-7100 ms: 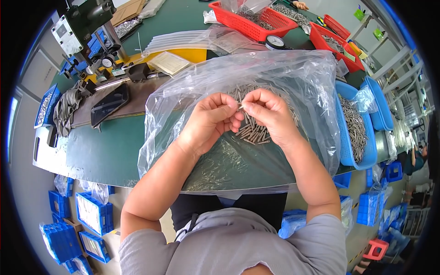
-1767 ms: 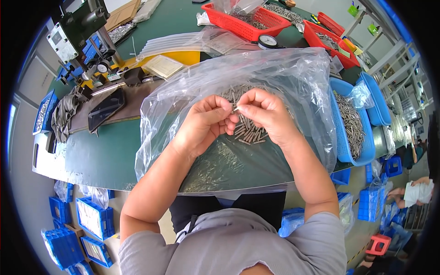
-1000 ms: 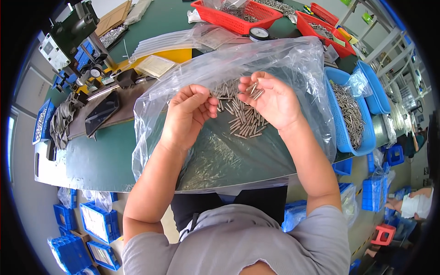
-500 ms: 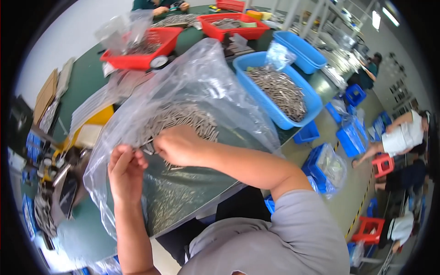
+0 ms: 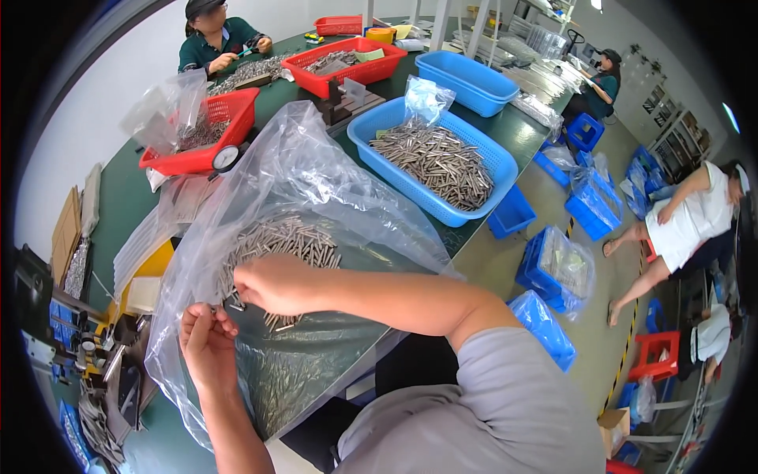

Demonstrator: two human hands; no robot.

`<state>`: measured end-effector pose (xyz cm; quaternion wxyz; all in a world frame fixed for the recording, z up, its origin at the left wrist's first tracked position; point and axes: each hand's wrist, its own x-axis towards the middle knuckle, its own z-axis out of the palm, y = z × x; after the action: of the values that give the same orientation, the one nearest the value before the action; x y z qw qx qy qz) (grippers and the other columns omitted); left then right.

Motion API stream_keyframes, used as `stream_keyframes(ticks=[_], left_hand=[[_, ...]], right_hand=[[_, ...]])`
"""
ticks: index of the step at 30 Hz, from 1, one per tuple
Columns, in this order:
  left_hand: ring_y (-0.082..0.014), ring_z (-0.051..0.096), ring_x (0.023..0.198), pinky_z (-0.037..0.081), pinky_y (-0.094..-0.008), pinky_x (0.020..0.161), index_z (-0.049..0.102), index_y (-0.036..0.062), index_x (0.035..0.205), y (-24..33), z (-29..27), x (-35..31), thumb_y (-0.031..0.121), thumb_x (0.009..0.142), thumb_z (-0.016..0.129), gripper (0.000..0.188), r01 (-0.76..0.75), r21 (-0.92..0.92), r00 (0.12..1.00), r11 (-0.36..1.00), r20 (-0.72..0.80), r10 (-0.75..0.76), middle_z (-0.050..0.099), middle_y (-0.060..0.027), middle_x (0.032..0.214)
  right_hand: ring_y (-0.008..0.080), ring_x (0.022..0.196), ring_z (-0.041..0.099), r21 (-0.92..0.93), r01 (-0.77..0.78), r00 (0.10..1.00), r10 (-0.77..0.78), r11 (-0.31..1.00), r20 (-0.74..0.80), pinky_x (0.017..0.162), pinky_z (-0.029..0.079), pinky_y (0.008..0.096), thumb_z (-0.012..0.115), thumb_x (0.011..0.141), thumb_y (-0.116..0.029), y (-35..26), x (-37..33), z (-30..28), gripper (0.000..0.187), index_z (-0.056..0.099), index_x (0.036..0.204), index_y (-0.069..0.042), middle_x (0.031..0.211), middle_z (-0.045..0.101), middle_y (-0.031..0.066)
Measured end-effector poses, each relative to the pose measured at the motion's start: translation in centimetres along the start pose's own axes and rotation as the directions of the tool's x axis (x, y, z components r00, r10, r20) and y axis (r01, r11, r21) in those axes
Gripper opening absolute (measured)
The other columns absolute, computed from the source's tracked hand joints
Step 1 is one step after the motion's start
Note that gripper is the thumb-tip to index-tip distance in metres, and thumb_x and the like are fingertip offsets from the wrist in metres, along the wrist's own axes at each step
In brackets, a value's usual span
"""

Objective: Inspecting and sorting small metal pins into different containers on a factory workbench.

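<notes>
A heap of small silvery metal pins (image 5: pixel 292 243) lies on a clear plastic bag (image 5: pixel 312 170) spread over the green table. My right hand (image 5: pixel 272 284) is at the heap's near left edge, fingers curled and pressed together; a pin shows just below its fingertips, and whether they grip it is hidden. Nearer to me and further left, my left hand (image 5: pixel 207 340) is closed in a pinch, with the dark end of a metal pin showing at the fingertips. The two hands are close together but apart.
Beyond the bag stand a blue basket (image 5: pixel 512 167) full of pins, another blue basket (image 5: pixel 466 79), and red baskets (image 5: pixel 197 163) with parts. A dial gauge (image 5: pixel 226 158) sits beside one. Yellow-and-black equipment (image 5: pixel 110 340) is at left. A co-worker (image 5: pixel 225 43) handles parts across the table.
The view has shifted, bringing the co-worker across the table further into sight. My left hand's fingers have come together in a pinch. My right hand remains at the heap's edge.
</notes>
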<state>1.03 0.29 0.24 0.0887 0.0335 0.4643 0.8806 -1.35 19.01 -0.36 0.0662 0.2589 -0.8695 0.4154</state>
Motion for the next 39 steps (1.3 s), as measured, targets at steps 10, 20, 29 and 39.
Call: stream_keyframes(ticks=[10,20,29,39], left_hand=[[-0.0183,0.059,0.066,0.048,-0.0294,0.063,0.054,0.0035,0.09,-0.5,0.7,0.6,0.007,0.089,0.053,0.004,0.107,0.009,0.992,0.994,0.058,-0.108,0.062,-0.0111,0.08],[-0.0166,0.059,0.068,0.049,-0.0285,0.064,0.053,0.0028,0.09,-0.5,1.1,0.0,0.008,0.089,0.054,0.006,0.146,0.023,0.986,0.989,0.082,-0.147,0.062,-0.0105,0.08],[-0.0176,0.061,0.068,0.051,-0.0288,0.065,0.054,0.0022,0.092,-1.1,0.9,0.2,0.009,0.09,0.054,0.007,0.162,-0.046,0.978,0.986,0.139,-0.155,0.063,-0.0112,0.081],[-0.0177,0.061,0.067,0.052,-0.0293,0.064,0.054,0.0018,0.09,-1.0,0.6,0.1,0.009,0.089,0.055,0.007,0.126,-0.011,0.99,0.992,0.058,-0.125,0.063,-0.0116,0.08]], right_hand=[[0.0058,0.074,0.054,0.543,-0.198,0.979,0.142,0.816,0.144,0.067,0.044,0.0221,0.062,0.085,-0.009,-0.2,0.5,-2.5,0.009,0.061,0.089,-0.001,0.079,0.059,-0.0011],[0.0025,0.071,0.05,0.619,-0.196,0.98,0.127,0.761,0.154,0.065,0.041,0.0195,0.063,0.085,-0.01,-1.0,0.4,-2.1,0.008,0.06,0.088,-0.004,0.078,0.057,-0.0046],[0.0002,0.057,0.044,0.73,-0.513,0.858,0.243,0.451,0.453,0.047,0.027,0.0157,0.066,0.083,-0.018,-1.1,0.5,-2.3,0.01,0.059,0.083,-0.01,0.072,0.059,-0.0043],[0.0001,0.058,0.041,0.733,-0.393,0.919,0.213,0.555,0.331,0.049,0.03,0.0164,0.062,0.086,-0.025,-1.3,0.5,-1.4,0.017,0.06,0.086,-0.008,0.071,0.054,-0.0063]])
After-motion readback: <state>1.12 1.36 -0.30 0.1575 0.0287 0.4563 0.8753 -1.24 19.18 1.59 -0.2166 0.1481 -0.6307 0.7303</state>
